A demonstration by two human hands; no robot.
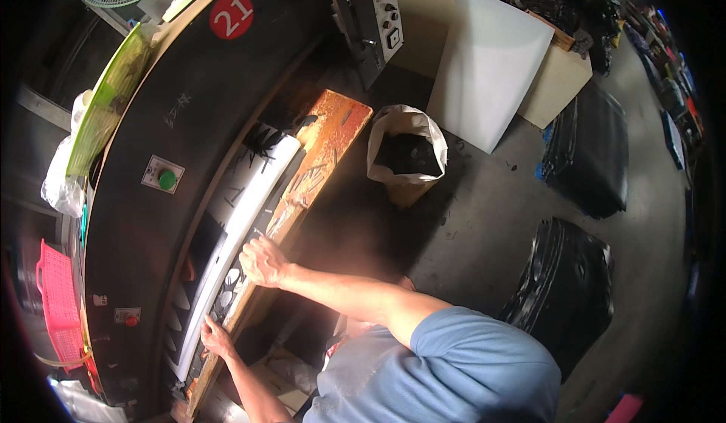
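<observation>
Fingers: right hand (263,262) is resting palm-down by the near edge of a long, thick white slab (257,192), fingers bending partway; left hand (217,338) is resting lower along the same edge, index finger pointing at the slab; cannot tell whether either is gripping anything.
Slab: lying lengthwise between a black curved machine panel (151,234) and a worn orange-brown wooden beam (336,124).
Scraps: small dark flat cut pieces (224,300) are lying beside the slab, between and near both hands.
Panel: bearing a green round button (166,179), a red round button (131,321) and a red round sticker (231,16).
Sack: off-white open-topped sack (405,194) is standing past the beam, holding dark material.
Sheet: large white rectangular sheet (495,67) is standing behind the sack.
Floor: two shiny black wrapped bundles (590,154) are lying on grey floor (473,215).
Baskets: pink plastic basket (59,309) and green plastic basket (113,94) are sitting beyond the panel.
</observation>
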